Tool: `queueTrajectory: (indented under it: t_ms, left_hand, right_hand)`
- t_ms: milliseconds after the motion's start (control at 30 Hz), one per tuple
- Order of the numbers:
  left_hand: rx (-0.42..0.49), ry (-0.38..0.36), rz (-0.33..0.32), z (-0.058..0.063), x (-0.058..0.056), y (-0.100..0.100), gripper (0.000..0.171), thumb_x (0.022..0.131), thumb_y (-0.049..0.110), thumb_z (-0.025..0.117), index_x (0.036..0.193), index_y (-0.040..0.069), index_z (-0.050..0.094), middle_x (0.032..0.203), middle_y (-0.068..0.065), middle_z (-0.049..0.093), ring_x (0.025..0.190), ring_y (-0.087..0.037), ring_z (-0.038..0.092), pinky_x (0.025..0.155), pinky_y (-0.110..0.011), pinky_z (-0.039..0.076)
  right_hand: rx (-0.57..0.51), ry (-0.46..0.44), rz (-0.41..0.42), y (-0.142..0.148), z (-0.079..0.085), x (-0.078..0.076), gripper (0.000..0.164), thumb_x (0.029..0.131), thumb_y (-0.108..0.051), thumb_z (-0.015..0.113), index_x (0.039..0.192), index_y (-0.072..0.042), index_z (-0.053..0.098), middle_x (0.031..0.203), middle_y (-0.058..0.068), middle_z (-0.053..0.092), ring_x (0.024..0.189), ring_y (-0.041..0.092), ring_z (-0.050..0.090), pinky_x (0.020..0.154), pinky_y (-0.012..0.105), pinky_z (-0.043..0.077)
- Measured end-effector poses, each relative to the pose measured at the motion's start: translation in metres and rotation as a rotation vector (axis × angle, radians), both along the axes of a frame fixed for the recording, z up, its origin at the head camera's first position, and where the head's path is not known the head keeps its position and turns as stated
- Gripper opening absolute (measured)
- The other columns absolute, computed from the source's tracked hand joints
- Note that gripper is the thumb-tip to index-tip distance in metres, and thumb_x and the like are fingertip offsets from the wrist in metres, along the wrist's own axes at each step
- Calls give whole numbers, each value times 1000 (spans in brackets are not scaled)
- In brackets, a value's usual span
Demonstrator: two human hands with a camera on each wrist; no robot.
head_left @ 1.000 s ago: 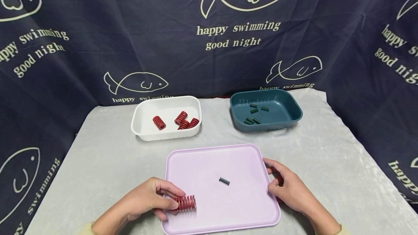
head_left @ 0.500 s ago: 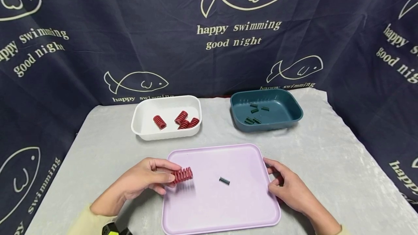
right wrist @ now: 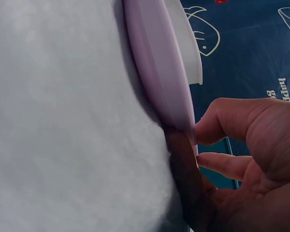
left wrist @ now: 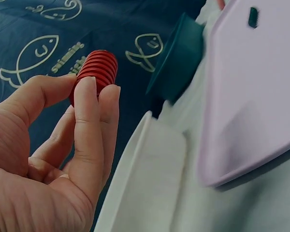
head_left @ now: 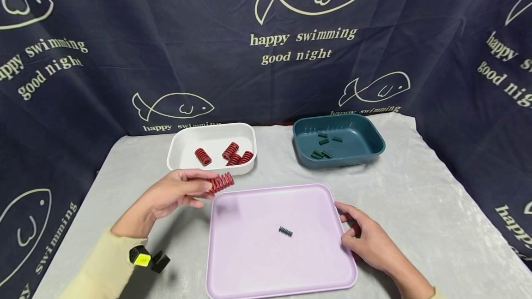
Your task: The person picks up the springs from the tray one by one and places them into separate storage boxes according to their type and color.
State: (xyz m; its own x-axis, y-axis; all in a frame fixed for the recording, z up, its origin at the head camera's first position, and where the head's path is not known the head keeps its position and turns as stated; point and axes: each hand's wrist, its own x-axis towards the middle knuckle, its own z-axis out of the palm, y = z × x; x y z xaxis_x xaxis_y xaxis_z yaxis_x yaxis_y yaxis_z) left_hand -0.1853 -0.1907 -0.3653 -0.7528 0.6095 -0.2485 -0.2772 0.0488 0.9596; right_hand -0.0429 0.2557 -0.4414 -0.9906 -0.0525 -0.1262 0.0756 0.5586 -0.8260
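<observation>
My left hand (head_left: 170,195) pinches a large red coil spring (head_left: 223,182) between thumb and fingertips. It holds the spring in the air between the white bin (head_left: 183,146) and the far left corner of the lilac tray (head_left: 249,262). In the left wrist view the red spring (left wrist: 97,70) sticks up past the fingertips. My right hand (head_left: 367,234) grips the tray's right rim; the right wrist view shows thumb and fingers on either side of the tray edge (right wrist: 157,63). One small dark spring (head_left: 285,231) lies on the tray, apart from both hands.
Several red springs (head_left: 203,156) lie in the white bin at the back left. At the back right, a teal bin (head_left: 361,140) holds several small dark green springs (head_left: 323,141). A dark fish-print cloth (head_left: 232,77) hangs behind the grey-covered table (head_left: 124,183).
My left hand has lifted the red spring off the tray's near left part and carried it away from me, towards the white bin. The right hand has stayed on the tray rim.
</observation>
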Motion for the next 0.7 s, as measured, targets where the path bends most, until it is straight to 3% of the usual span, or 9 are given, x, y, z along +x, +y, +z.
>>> queueTrajectory:
  t_ms: [300, 700]
  left_hand:
    - [-50, -5, 92, 14, -36, -2, 26, 99, 3, 65, 117, 16, 78, 107, -6, 75, 94, -18, 74, 77, -29, 63]
    - [-73, -44, 217, 23, -78, -1, 26, 99, 1, 66, 124, 5, 72, 106, -3, 74, 95, -20, 75, 85, -34, 62]
  right_hand:
    - [9, -7, -2, -1, 1, 1, 74, 80, 9, 64, 151, -7, 49, 120, 10, 61, 80, 12, 54, 59, 23, 48]
    - [-5, -31, -11, -1, 2, 0, 75, 80, 8, 64, 151, -8, 48, 121, 11, 60, 78, 13, 55, 54, 26, 50]
